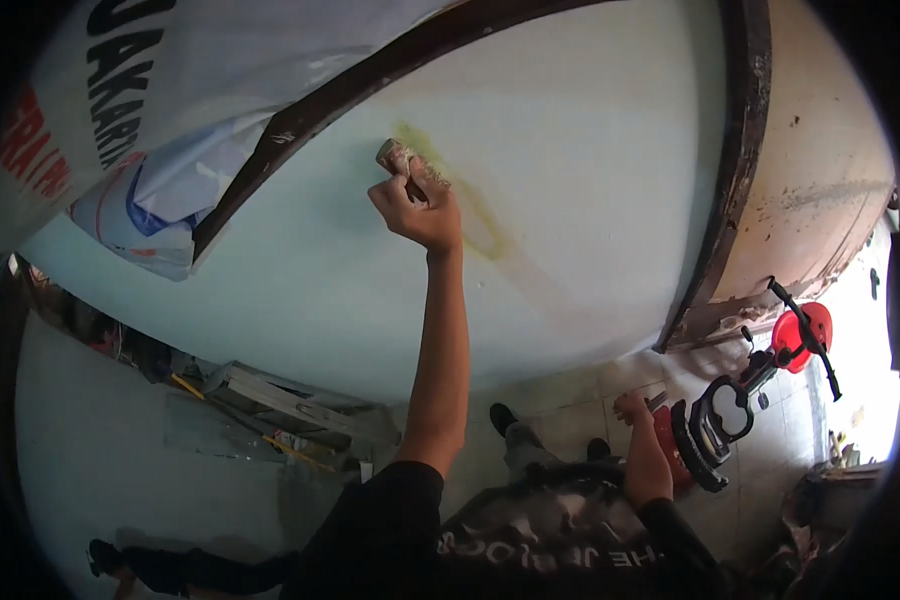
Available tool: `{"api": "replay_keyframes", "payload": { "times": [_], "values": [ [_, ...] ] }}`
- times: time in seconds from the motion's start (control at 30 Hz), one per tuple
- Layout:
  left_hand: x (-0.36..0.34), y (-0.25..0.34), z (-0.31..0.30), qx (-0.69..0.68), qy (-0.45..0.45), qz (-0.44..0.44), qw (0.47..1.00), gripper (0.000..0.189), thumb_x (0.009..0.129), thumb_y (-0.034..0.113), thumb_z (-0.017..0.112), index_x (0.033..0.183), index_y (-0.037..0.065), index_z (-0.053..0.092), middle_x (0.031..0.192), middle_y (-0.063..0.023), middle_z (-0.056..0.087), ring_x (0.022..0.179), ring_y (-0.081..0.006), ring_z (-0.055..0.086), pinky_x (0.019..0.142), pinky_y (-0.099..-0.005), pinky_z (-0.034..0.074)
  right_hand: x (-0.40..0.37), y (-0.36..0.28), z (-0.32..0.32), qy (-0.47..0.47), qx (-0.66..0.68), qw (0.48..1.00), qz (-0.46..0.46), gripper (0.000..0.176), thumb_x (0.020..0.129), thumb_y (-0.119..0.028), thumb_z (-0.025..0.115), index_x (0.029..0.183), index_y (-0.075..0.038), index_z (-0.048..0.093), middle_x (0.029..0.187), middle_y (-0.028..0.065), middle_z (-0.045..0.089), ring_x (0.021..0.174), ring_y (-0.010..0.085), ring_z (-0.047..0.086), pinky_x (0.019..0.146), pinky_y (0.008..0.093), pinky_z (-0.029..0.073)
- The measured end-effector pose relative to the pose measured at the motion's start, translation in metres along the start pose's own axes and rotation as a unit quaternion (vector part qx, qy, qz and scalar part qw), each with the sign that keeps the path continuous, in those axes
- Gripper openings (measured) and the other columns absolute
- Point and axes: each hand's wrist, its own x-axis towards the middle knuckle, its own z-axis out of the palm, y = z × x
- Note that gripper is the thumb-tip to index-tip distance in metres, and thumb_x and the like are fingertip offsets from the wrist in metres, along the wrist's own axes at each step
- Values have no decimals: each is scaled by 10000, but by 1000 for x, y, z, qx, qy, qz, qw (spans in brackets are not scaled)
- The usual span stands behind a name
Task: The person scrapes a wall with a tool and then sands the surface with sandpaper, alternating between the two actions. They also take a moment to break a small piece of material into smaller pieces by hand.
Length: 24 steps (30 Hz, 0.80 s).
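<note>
My left hand is raised to the pale wall, its fingers closed round a rough, brownish-beige piece with a blunt rounded end. What kind of thing it is I cannot make out. The piece lies against the wall at the upper end of a yellowish streak that runs down to the right. Low on the right, my right hand is closed, with a short flat greyish thing sticking out beside it. Most of that thing is hidden in the fist.
A child's ride-on toy with black handlebars and a red part stands right of my right hand. Lower left, a ladder lies near clutter. Printed plastic sheeting hangs upper left over dark wooden trim. Another dark strip edges the wall.
</note>
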Motion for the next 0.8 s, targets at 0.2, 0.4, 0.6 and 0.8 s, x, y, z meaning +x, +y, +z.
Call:
{"api": "replay_keyframes", "payload": {
  "times": [0.2,0.4,0.6,0.8],
  "values": [
    [-48,10,-26,34,-70,-49,996,258,876,97,678,730,47,471,793,-98,454,580,-233,482,468,-359,384,38,9,8,-17,-255,941,-222,263,899,-211,580,1095,-64,675,944,69,731,754,224,709,591,385,567],
    [-246,-39,-144,186,-526,-226,799,373,864,387,676,723,59,569,840,-149,642,862,-311,643,679,-429,505,-23,-32,1,36,179,983,-10,249,871,-205,632,1047,-34,677,949,101,737,745,267,711,584,421,553],
    [-168,-33,-131,223,-291,-123,922,415,950,288,587,1255,8,608,1114,-174,657,1115,-305,541,895,-475,493,54,78,21,-51,245,968,14,394,988,-285,379,1296,-103,544,1183,131,659,881,267,684,675,430,527],
    [27,27,-24,-33,-148,-106,983,217,921,176,658,922,-29,585,926,-118,620,766,-212,630,657,-357,514,30,62,22,-79,-65,992,-68,424,1004,-286,328,1359,-110,480,1257,142,628,1000,286,671,744,449,524]
  ]
}}
